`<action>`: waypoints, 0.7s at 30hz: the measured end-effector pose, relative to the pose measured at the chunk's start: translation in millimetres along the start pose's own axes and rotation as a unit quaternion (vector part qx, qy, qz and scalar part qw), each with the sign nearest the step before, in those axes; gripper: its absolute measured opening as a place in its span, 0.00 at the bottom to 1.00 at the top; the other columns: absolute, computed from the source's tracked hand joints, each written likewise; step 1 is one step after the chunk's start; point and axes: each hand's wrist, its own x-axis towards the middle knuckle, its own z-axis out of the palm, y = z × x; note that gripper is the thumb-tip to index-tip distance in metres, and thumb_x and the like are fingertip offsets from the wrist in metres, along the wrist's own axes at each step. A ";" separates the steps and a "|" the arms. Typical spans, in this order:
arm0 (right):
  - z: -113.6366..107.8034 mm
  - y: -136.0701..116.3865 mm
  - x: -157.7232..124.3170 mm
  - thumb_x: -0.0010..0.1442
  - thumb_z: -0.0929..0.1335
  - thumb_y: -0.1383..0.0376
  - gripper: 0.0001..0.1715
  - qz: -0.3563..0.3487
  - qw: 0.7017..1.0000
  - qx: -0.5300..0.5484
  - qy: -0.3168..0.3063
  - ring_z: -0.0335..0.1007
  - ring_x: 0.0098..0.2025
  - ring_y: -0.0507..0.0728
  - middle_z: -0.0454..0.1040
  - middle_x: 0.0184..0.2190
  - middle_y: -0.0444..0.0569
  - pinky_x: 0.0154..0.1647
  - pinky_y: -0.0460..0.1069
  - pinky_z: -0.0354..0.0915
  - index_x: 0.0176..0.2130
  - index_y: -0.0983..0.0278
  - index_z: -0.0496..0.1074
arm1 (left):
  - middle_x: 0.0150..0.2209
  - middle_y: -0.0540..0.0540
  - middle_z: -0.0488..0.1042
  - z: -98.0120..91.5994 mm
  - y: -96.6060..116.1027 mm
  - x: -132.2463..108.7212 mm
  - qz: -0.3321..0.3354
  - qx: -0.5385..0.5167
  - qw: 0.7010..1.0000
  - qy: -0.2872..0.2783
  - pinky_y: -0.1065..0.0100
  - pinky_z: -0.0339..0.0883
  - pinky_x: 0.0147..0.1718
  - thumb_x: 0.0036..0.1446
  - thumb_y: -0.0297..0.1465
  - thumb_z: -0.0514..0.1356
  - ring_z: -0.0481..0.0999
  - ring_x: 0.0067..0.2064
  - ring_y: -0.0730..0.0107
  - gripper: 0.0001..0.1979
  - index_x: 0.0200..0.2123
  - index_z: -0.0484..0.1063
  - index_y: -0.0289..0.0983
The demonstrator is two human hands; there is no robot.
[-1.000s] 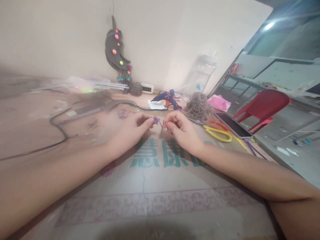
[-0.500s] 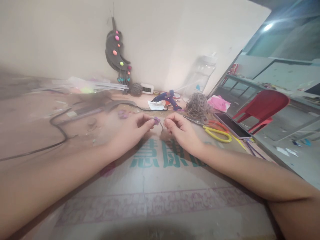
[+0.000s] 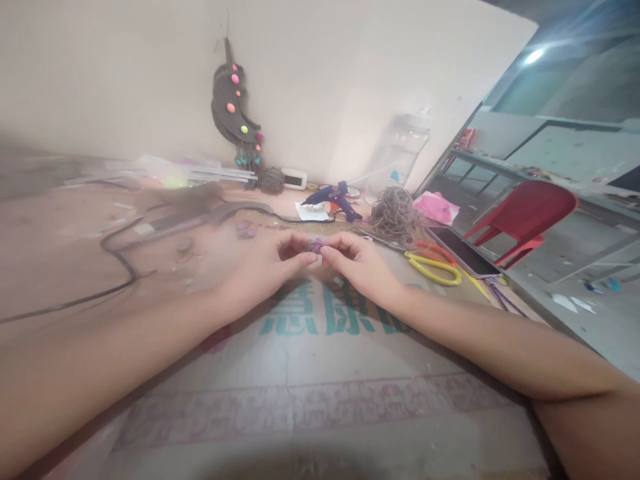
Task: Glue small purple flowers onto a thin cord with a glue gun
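A small purple piece with grey on it (image 3: 315,246) is pinched between my two hands over the middle of the table. My left hand (image 3: 283,259) holds its left side between thumb and fingers. From the right, my right hand (image 3: 353,261) grips the same piece, its thumb and fingertips close to those of the left. Beyond the hands a blue glue gun (image 3: 334,199) rests on a white paper (image 3: 312,211). Another purple piece (image 3: 245,229) lies to the left of my left hand.
Yellow-handled scissors (image 3: 434,268), a phone (image 3: 464,251), tangled grey yarn (image 3: 394,212) and a clear bottle (image 3: 403,150) are on the right. A black cable (image 3: 120,257) crosses the left. A decorated grey crescent (image 3: 231,107) hangs on the wall. A red chair (image 3: 525,212) stands beyond.
My right hand has moved left and its fingertips have closed on the small purple piece. The grey strand that hung between the hands no longer shows separately.
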 end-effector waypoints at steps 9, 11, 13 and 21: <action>-1.6 -1.0 -0.1 0.62 0.69 0.56 0.13 -0.006 1.000 0.003 0.010 0.61 0.24 0.48 0.74 0.27 0.43 0.26 0.45 0.61 0.32 0.63 0.70 | 0.36 0.48 0.78 1.0 5.2 -0.6 -0.028 0.017 0.998 0.044 0.66 0.66 0.36 0.60 0.41 0.62 0.74 0.35 0.68 0.13 0.37 0.74 0.37; -1.4 -1.2 -0.7 0.62 0.69 0.57 0.12 -0.017 1.000 0.008 0.002 0.63 0.24 0.48 0.75 0.26 0.43 0.27 0.45 0.62 0.33 0.63 0.70 | 0.36 0.48 0.78 1.2 6.9 -0.8 -0.030 0.019 0.998 0.053 0.66 0.66 0.36 0.60 0.40 0.63 0.74 0.35 0.68 0.12 0.36 0.74 0.37; -0.6 -1.1 -1.5 0.63 0.68 0.57 0.12 -0.023 0.999 0.011 -0.020 0.64 0.24 0.49 0.74 0.24 0.41 0.28 0.46 0.63 0.33 0.62 0.70 | 0.36 0.48 0.78 1.1 8.4 -0.9 -0.028 0.019 0.998 0.055 0.65 0.66 0.37 0.60 0.40 0.62 0.74 0.36 0.67 0.11 0.36 0.74 0.37; 0.2 -0.1 -1.6 0.65 0.67 0.53 0.18 -0.015 0.996 -0.051 -0.065 0.65 0.26 0.51 0.73 0.25 0.44 0.29 0.48 0.62 0.30 0.63 0.72 | 0.37 0.47 0.79 0.5 7.7 -0.5 -0.018 0.003 0.999 0.034 0.66 0.66 0.36 0.61 0.41 0.62 0.75 0.36 0.67 0.12 0.36 0.74 0.37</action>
